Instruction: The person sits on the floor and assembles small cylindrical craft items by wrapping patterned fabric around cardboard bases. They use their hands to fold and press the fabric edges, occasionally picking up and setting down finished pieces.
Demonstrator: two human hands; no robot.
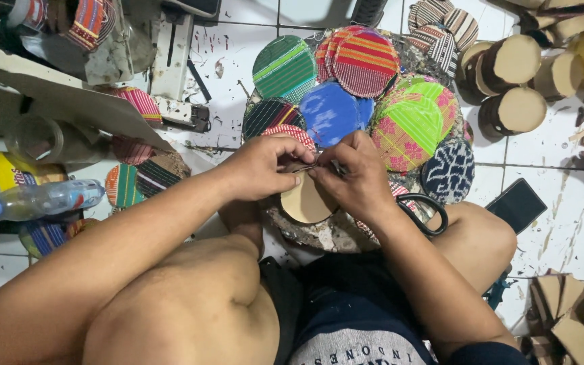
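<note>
My left hand (pixel 266 167) and my right hand (pixel 354 177) meet over a round tan cardboard disc (pixel 303 205). Both pinch its upper edge, fingertips touching. A thin dark strip or tool shows between the fingers; I cannot tell what it is. Beyond the hands lies a pile of round woven fabric discs: green striped (pixel 284 66), red striped (pixel 365 62), blue (pixel 331 111), bright green and pink (pixel 415 122), dark blue patterned (pixel 450 172). Black-handled scissors (pixel 430 213) lie by my right wrist.
I sit on a white tiled floor (pixel 542 145) with my knees up. Plastic bottles (pixel 32 199) and more fabric discs (pixel 140 179) lie at left. Round cardboard boxes (pixel 518 84) stand at the upper right, a dark phone (pixel 516 205) at right, folded cardboard pieces (pixel 572 321) at lower right.
</note>
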